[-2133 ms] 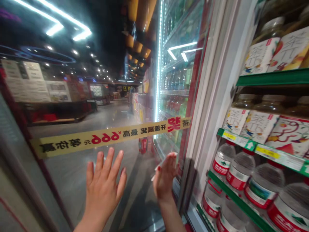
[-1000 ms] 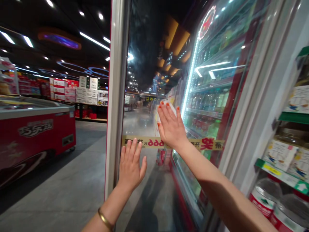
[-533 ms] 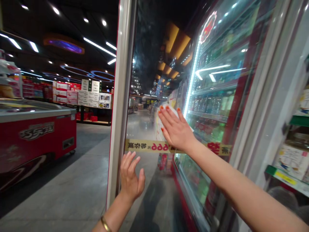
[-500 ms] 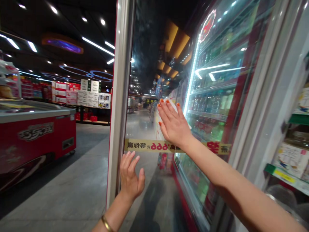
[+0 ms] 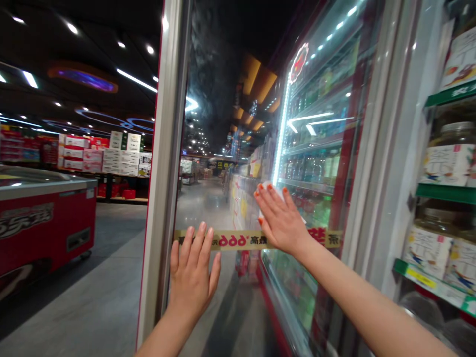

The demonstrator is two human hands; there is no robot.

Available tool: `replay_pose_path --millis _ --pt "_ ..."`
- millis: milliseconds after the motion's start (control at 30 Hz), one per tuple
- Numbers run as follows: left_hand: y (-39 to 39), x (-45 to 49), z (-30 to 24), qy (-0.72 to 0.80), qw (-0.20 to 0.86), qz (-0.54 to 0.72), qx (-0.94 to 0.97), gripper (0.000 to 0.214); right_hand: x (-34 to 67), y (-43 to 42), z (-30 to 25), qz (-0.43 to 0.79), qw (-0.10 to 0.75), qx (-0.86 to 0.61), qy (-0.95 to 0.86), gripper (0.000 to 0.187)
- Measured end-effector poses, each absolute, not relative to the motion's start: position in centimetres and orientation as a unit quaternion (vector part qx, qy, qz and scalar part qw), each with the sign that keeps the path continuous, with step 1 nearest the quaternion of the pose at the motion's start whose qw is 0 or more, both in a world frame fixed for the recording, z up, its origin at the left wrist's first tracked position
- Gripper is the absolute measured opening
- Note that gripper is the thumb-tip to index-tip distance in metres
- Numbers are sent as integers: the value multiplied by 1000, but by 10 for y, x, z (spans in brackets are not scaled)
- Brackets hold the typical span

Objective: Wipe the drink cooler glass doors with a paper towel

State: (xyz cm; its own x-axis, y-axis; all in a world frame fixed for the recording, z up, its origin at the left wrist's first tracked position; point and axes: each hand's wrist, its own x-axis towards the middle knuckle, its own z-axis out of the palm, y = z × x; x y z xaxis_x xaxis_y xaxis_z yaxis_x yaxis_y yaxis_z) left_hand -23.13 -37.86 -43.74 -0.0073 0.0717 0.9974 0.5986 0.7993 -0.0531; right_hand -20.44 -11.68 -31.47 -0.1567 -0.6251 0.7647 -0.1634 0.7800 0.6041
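A glass cooler door (image 5: 208, 203) stands open before me, its metal frame (image 5: 163, 148) upright on the left. My right hand (image 5: 282, 218), with orange nails, lies flat over a white cloth or tissue (image 5: 277, 189), pressing it against the glass. Only slivers of the cloth show around the fingers. Lower left, my left hand (image 5: 193, 270) has its fingers stretched and a little apart, at the glass beside the frame; it holds nothing. Its fingertips overlap a yellow printed strip (image 5: 203, 244) across the door, whose lettering reads mirrored.
Jars with white labels (image 5: 448, 161) stand on green-edged shelves (image 5: 446, 193) to the right. A red chest freezer (image 5: 48, 233) is at the left. Stacked cartons (image 5: 121, 161) line a shelf behind it. A lit drinks cooler (image 5: 312, 148) shows in the glass.
My right hand has moved down and slightly right over the glass with the cloth. My left hand has straightened its fingers and shifted up to the strip. The view has turned somewhat right.
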Motion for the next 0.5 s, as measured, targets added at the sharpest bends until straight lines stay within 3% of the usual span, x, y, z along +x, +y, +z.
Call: replay_pose_path --millis 100,200,333,500 --pt "-363 -229 -379 -678 665 -177 -258 72 -207 -124 -297 -150 638 190 -731 89" --pt "-352 -229 -338 -667 686 -130 -258 73 -208 -120 -313 -152 653 180 -720 89" --pt "-348 -228 -329 -659 701 -103 -253 78 -202 -56 -320 -116 693 112 -703 77" --pt "-341 -228 -314 -636 704 -114 -294 83 -202 -24 -264 33 744 -67 -664 67"
